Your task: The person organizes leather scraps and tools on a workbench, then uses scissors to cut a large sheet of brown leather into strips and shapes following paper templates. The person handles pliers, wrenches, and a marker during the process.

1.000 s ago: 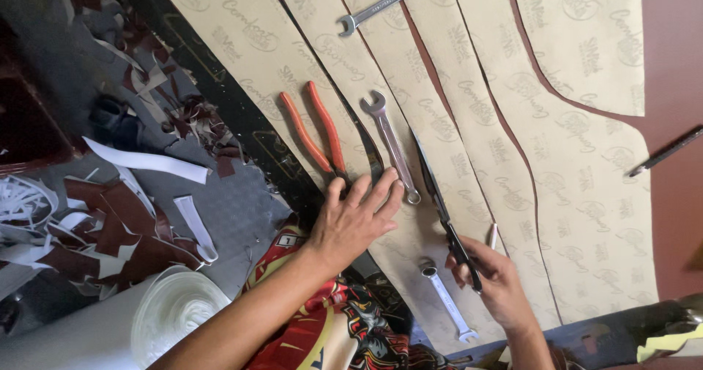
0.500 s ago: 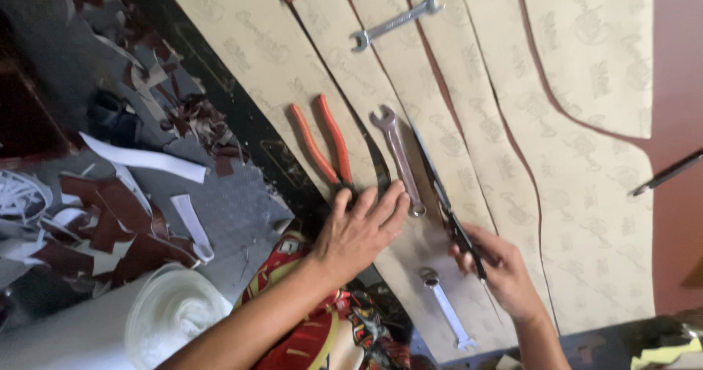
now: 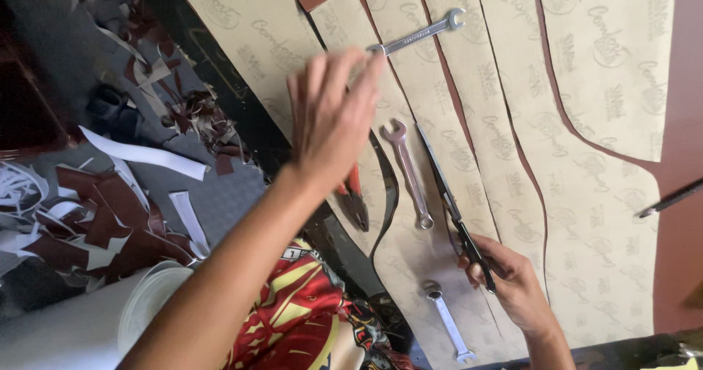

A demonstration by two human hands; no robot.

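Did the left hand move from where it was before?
Yes. The left hand was pressed flat near the middle wrench. Now it is lifted and reaches up the sheets, its fingertips almost at the top wrench.

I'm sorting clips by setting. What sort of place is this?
Probably a small cutting workshop, perhaps for shoe or leather goods. Beige patterned sheets cut into curved strips cover the work surface, the right hand holds scissors over them, and brown and white offcuts are piled at the side.
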